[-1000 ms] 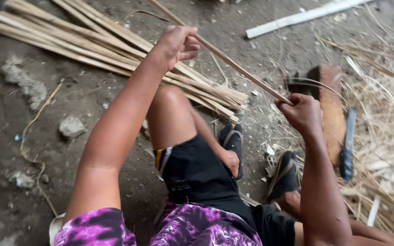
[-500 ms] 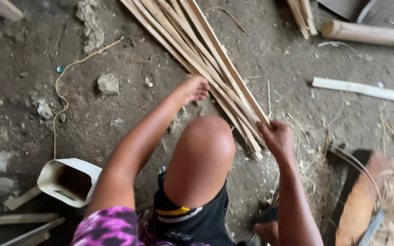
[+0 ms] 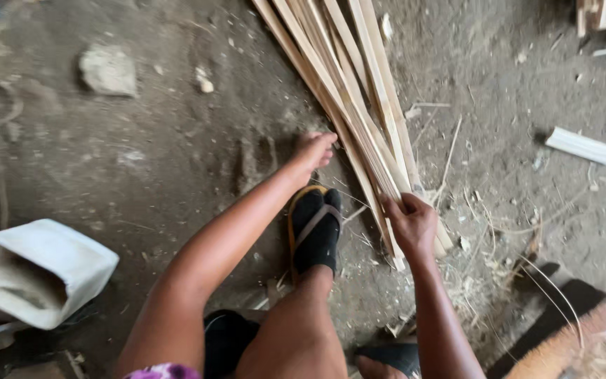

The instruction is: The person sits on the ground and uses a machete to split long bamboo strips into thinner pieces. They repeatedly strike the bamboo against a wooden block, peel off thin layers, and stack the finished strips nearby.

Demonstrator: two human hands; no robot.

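Your right hand (image 3: 412, 223) closes its fingers around the near ends of the bundle of split bamboo strips (image 3: 348, 98), which lies on the dirt floor (image 3: 177, 140) and fans away from you toward the top of the view. Your left hand (image 3: 313, 149) rests just to the left of the bundle, fingers loosely curled, touching or nearly touching the outermost strip; it clamps on nothing that I can see. Your sandalled foot (image 3: 315, 228) is planted just below the bundle's near end, between your two arms.

As a judgement: the strips look already split and laid roughly side by side, so the gathering seems well along. What seems left is squaring up the near ends, which sit uneven under your right hand, and drawing in the outer strips on the left.

Left of the bundle, well apart from it, a stone (image 3: 109, 70) sits on the floor, and a white open-mouthed container (image 3: 36, 270) lies farther still, toward you. To the right of the bundle a pale flat offcut (image 3: 590, 151) lies on its own.
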